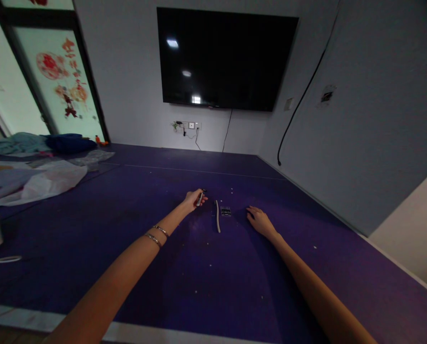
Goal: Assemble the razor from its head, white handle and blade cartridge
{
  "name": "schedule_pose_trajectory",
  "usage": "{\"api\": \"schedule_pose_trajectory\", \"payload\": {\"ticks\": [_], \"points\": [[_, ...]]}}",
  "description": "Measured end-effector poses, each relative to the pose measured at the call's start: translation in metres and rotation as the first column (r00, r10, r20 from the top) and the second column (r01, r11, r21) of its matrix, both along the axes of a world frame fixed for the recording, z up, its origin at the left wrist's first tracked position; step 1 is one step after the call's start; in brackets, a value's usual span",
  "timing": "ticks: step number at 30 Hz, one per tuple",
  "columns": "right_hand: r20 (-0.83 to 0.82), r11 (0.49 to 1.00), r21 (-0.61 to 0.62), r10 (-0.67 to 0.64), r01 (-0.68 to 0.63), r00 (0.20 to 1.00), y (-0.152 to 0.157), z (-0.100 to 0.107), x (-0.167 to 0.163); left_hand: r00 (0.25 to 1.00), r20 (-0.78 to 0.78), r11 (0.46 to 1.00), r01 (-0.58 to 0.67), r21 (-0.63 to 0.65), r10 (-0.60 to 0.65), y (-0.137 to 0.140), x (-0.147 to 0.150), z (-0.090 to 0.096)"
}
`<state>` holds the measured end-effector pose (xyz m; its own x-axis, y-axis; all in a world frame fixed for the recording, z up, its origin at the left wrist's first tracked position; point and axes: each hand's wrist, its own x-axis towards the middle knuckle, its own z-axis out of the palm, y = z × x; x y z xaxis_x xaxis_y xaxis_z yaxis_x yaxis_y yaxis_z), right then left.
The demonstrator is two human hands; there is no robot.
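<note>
As the left hand [192, 198] clasps a slim, seemingly metallic object [199, 198], the right hand [259, 220] lies unclenched.

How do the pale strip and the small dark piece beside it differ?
The pale strip is long, thin and slightly bent; the dark piece is shorter and roughly rectangular. The pale strip looks plain, whereas the dark piece shows lighter marks. Both lie on the purple surface.

The left forearm [111, 282], at the lower left of the frame, wears 2 narrow bracelets [154, 238], metallic-looking and segmented, just left of centre. The right forearm [308, 282], lower right, is bare, as are the left hand [192, 198] and right hand [259, 220].
</note>
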<state>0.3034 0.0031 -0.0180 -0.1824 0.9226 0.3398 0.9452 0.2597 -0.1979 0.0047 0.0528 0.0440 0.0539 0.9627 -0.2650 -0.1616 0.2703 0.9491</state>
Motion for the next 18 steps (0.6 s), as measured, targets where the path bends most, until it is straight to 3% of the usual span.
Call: {"api": "schedule_pose_trajectory", "payload": {"ticks": [7, 18], "points": [[-0.002, 1.000, 0.007, 0.003, -0.003, 1.000, -0.001, 0.002, 0.000, 0.984, 0.158, 0.974, 0.110, -0.196, -0.080, 0.007, -0.010, 0.005], [0.004, 1.000, 0.015, 0.005, -0.005, 1.000, 0.002, -0.001, 0.001, 0.990, 0.097, 0.916, 0.135, -0.377, -0.106, 0.001, -0.010, 0.010]]}}
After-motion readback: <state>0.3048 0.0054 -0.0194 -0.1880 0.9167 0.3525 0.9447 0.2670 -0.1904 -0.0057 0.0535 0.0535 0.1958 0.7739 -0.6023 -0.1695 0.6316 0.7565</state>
